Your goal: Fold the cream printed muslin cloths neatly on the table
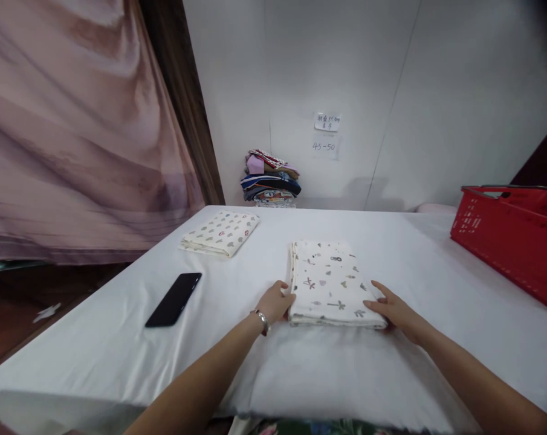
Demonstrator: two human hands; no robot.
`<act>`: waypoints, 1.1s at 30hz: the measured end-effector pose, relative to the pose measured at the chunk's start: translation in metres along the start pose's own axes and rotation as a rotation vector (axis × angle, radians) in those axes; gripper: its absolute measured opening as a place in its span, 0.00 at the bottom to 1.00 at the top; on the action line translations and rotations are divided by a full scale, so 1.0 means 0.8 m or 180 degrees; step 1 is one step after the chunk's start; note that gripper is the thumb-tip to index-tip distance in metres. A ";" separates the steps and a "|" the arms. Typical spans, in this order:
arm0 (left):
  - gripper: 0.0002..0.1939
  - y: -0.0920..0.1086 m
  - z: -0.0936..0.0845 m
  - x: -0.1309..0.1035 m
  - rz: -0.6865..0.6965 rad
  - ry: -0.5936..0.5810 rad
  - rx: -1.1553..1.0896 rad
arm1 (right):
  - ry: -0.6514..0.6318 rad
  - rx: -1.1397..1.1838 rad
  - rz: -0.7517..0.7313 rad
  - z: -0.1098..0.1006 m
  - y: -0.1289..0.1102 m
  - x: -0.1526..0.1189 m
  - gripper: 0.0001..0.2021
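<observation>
- Folded cloth (331, 284) with small prints lies flat on the white desk (119, 338), its long axis pointing away from the person.
- Left hand (275, 304) touches its near left edge, fingers loosely curled, gripping nothing.
- Right hand (391, 310) rests at the near right corner, fingers spread flat; both hands are equally near.
- Farther left lie a black phone (174, 299) and a second folded cloth (221, 233); a red basket (511, 238) stands on the right.

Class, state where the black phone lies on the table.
In the head view, the black phone lies on the white table, left of the left hand and nearer than the heart-print folded cloth.
</observation>
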State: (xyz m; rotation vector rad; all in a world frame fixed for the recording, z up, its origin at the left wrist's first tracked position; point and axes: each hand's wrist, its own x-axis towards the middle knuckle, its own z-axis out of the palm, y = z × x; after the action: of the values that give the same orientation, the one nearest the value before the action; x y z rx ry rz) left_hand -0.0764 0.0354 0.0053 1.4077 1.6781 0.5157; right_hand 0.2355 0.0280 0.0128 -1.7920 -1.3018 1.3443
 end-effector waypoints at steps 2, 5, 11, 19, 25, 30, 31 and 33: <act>0.19 -0.001 -0.004 0.002 -0.0041 -0.0071 0.0059 | -0.0120 -0.0159 -0.0047 -0.004 0.007 0.005 0.44; 0.20 0.003 -0.017 0.015 -0.0038 -0.0137 0.0231 | 0.0063 -0.0454 -0.0269 -0.011 0.007 0.026 0.43; 0.24 0.036 -0.037 0.079 0.0114 0.0469 0.0537 | 0.0203 -0.0154 -0.0294 -0.021 -0.028 0.097 0.40; 0.33 0.062 -0.035 0.178 0.0031 0.0934 0.0679 | 0.0468 -0.0108 -0.0180 -0.009 -0.072 0.180 0.35; 0.22 0.069 -0.030 0.205 0.0075 0.0877 0.0683 | 0.0568 -0.0147 -0.0214 -0.008 -0.082 0.212 0.33; 0.14 0.069 -0.029 0.204 0.0103 0.0849 0.0729 | 0.0647 -0.0199 -0.0448 -0.003 -0.078 0.214 0.32; 0.14 0.069 -0.029 0.204 0.0103 0.0846 0.0745 | 0.0627 -0.0224 -0.0464 -0.003 -0.078 0.214 0.32; 0.14 0.069 -0.028 0.203 0.0111 0.0847 0.0787 | 0.0556 -0.0273 -0.0481 -0.005 -0.079 0.218 0.32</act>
State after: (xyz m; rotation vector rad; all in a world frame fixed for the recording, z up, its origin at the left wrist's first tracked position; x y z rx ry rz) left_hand -0.0614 0.2076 0.0035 1.6031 1.9871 0.5488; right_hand 0.2218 0.2124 -0.0022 -1.7844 -1.3862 1.0414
